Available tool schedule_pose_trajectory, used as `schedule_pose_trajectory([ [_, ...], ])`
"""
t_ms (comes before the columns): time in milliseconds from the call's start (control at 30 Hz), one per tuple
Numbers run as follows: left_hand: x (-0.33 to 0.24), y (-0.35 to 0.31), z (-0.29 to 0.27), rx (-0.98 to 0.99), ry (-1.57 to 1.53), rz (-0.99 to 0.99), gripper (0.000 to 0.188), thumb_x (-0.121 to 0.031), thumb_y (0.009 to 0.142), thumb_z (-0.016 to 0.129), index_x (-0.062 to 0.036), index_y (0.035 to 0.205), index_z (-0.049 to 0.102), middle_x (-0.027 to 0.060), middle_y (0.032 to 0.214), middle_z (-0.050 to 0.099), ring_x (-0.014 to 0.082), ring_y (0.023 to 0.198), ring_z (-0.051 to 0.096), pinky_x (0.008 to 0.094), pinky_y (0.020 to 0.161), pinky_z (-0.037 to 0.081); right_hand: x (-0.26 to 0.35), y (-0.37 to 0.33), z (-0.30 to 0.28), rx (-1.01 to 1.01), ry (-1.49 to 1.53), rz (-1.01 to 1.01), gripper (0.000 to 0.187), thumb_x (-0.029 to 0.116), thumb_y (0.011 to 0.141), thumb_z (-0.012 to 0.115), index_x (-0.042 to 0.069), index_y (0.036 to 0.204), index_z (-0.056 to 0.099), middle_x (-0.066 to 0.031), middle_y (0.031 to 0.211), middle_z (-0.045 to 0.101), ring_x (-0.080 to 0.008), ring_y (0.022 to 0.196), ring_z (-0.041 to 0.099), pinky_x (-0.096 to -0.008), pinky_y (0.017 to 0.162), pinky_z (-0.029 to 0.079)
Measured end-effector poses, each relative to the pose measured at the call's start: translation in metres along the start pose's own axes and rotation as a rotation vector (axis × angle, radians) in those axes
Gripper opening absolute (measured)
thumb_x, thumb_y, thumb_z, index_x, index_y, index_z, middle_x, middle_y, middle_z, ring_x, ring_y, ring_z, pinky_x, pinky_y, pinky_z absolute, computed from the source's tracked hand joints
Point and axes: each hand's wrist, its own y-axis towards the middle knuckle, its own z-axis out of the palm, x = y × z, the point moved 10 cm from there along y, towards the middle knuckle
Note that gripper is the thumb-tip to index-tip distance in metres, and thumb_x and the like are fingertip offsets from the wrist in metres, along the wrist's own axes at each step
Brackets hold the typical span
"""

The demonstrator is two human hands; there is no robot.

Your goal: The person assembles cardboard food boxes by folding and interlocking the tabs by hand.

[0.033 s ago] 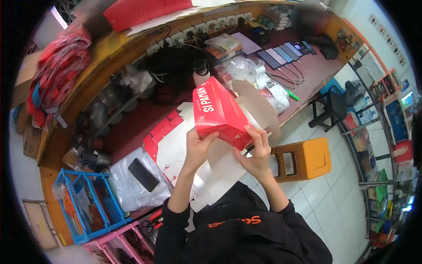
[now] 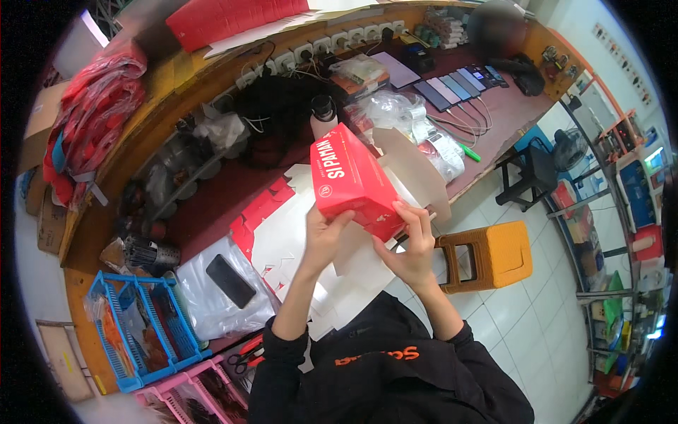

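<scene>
A red cardboard box with white lettering is tilted above the table, with its brown-white flap standing out on the right. My left hand grips the lower left of the box, thumb on the near face. On the lower right corner, my right hand has its fingers over the edge and its thumb beneath. Below the box lie flat carton sheets, white side up, with red cut edges at the left. The far side of the box is hidden.
A black phone rests on clear plastic bags. Blue and pink baskets stand at the near left, beside red-handled scissors. A bottle and several phones are farther back. An orange stool is at right.
The box has tipped very slightly and shifted a touch to the right, my left hand moving with it. The grip of both hands is the same.
</scene>
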Motion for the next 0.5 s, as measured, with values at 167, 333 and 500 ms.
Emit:
schedule_pose_trajectory([
  [167, 0.016, 0.009, 0.013, -0.124, -0.319, 0.142, 0.048, -0.011, 0.088, 0.053, -0.0059, 0.127, 0.026, 0.008, 0.12, 0.043, 0.0149, 0.104, 0.049, 0.0298, 0.086, 0.043, 0.003, 0.006, 0.0, -0.109, -0.045, -0.031, 0.066, 0.003, 0.058, 0.076, 0.0, 0.118, 0.048, -0.0175, 0.114, 0.052, -0.0264, 0.104, 0.055, -0.03, 0.071, 0.053],
  [333, 0.037, 0.011, 0.025, -0.08, -0.434, -0.261, 0.039, -0.013, 0.088, 0.049, -0.0056, 0.125, 0.037, 0.0081, 0.131, 0.04, 0.0217, 0.119, 0.04, 0.0397, 0.1, 0.031, -0.009, 0.013, 0.014, -0.013, 0.09, 0.068, 0.064, 0.006, 0.06, 0.076, 0.0, 0.117, 0.049, -0.0176, 0.113, 0.055, -0.0245, 0.097, 0.059, -0.0317, 0.075, 0.053],
  [500, -0.013, 0.004, 0.032, 0.518, 1.27, 0.251, 0.041, -0.003, 0.067, 0.056, -0.0078, 0.108, 0.054, 0.0046, 0.126, 0.045, 0.0269, 0.127, 0.029, 0.0537, 0.105, 0.015, -0.077, 0.046, -0.008, 0.118, 0.517, 0.428, 0.067, 0.006, 0.067, 0.069, 0.007, 0.126, 0.038, -0.0115, 0.102, 0.06, -0.0163, 0.084, 0.061, -0.0273, 0.066, 0.051],
])
